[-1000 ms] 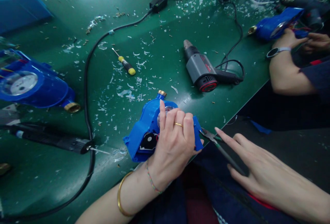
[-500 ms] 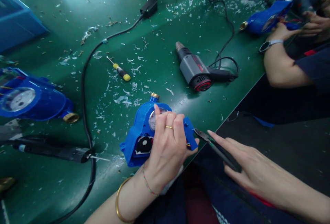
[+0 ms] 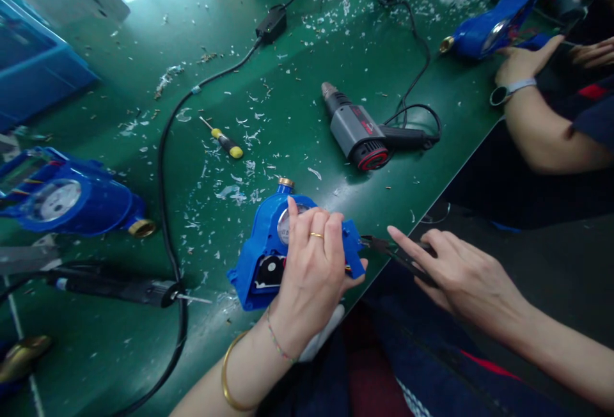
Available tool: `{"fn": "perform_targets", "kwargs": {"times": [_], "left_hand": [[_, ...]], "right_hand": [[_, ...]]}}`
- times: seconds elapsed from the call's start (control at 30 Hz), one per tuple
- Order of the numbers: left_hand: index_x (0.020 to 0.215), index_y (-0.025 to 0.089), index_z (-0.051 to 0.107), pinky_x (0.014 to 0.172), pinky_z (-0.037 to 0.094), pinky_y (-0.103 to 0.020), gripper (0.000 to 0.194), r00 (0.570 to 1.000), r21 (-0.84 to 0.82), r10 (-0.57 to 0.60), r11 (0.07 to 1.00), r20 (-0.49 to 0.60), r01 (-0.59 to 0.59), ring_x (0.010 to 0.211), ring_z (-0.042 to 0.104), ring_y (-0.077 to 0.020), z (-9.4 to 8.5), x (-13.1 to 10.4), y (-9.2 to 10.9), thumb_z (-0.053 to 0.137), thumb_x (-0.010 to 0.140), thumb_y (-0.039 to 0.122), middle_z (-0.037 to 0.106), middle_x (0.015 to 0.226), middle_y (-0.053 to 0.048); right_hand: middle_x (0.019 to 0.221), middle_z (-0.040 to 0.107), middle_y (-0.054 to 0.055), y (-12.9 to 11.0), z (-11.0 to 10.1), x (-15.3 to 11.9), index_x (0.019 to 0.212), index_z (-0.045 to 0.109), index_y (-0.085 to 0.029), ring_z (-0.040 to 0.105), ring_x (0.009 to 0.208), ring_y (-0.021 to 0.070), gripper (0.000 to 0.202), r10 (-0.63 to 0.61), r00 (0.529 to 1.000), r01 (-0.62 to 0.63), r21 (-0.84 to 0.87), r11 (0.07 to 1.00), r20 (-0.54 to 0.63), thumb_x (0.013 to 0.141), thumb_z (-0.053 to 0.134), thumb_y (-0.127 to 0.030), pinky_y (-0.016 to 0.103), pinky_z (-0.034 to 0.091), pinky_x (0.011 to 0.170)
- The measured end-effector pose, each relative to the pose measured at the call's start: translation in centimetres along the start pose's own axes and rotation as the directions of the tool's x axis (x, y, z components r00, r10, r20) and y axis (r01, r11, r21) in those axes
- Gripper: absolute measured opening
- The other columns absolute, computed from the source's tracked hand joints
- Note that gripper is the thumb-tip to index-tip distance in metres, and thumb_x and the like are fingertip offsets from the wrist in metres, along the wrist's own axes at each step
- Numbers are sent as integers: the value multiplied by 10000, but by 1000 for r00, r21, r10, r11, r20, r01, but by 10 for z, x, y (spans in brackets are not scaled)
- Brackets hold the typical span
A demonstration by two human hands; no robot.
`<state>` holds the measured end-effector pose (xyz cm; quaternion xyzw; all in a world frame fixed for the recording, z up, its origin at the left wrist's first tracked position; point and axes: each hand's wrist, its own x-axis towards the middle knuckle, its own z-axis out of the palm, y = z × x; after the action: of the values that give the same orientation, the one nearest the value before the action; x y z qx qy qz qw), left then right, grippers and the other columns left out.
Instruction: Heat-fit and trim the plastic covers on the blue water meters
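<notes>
My left hand (image 3: 314,260) is closed over a blue water meter (image 3: 261,228) at the table's near edge, its fingers across the round dial. The meter has a brass threaded end pointing away from me and an open compartment with a black part inside. A blue flap-like piece (image 3: 354,247) juts from its right side, with a few coloured wires partly hidden by my fingers. My right hand (image 3: 453,270) grips dark-handled pliers (image 3: 400,256), index finger stretched along them. The jaws are at the right edge of the blue piece; whether they bite on something there cannot be made out.
A heat gun (image 3: 362,135) and a yellow-black screwdriver (image 3: 223,139) lie beyond the meter. To the left are another water meter (image 3: 71,199), a black electric screwdriver (image 3: 115,286) and a thick cable (image 3: 162,180). A co-worker's hand (image 3: 525,65) holds a meter at right.
My right hand has turned and its fingers have curled more around the pliers, which now lie flatter. The view has shifted slightly. My left hand keeps its hold on the meter.
</notes>
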<state>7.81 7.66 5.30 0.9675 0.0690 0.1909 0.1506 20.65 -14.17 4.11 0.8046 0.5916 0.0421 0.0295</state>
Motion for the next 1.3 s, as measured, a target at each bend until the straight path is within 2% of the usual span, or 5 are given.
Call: {"fn": "perform_targets", "kwargs": {"times": [0.27, 0.43, 0.77, 0.97, 1.3], "left_hand": [[1175, 65, 486, 1163, 316, -655, 566, 1000, -14, -4, 1000, 19, 4, 1077, 528, -295, -1, 1, 0, 752, 776, 366, 598, 1104, -144], [1165, 55, 497, 1163, 321, -649, 540, 1000, -9, -8, 1000, 27, 9, 1069, 524, -291, -1, 1, 0, 737, 787, 357, 600, 1086, -142], [1173, 65, 493, 1175, 306, -648, 556, 999, -29, -7, 1000, 49, 8, 1067, 536, -290, -3, 2, 0, 750, 770, 348, 601, 1085, -134], [1169, 63, 496, 1160, 325, -659, 533, 999, -17, -7, 1000, 40, 8, 1050, 546, -291, -4, 3, 0, 737, 776, 331, 601, 1074, -132], [1191, 69, 482, 1139, 322, -694, 531, 999, -22, -8, 1000, 53, 9, 1074, 548, -306, -1, 6, 1, 723, 776, 295, 607, 1088, -142]], "right_hand": [[986, 484, 67, 52, 0, 22, 1535, 320, -259, 466, 773, 175, 796, -263, 964, 251, 179, 951, 47, 795, 594, -148, 282, 410, 685], [956, 474, 71, 54, -3, 29, 1510, 353, -242, 451, 773, 197, 755, -325, 946, 324, 90, 942, -8, 793, 559, -128, 305, 368, 698], [867, 487, 45, 54, -1, 37, 1474, 423, -246, 443, 722, 173, 536, -348, 935, 350, 25, 936, -65, 945, 451, -167, 286, 329, 679], [857, 512, 21, 58, 11, 33, 1464, 444, -248, 497, 682, 122, 501, -309, 949, 313, 243, 918, -54, 966, 460, -190, 232, 331, 597], [855, 567, 0, 58, 21, 39, 1470, 460, -303, 553, 679, 97, 528, 3, 1000, -5, 609, 793, 4, 946, 520, -262, 216, 446, 651]]}}
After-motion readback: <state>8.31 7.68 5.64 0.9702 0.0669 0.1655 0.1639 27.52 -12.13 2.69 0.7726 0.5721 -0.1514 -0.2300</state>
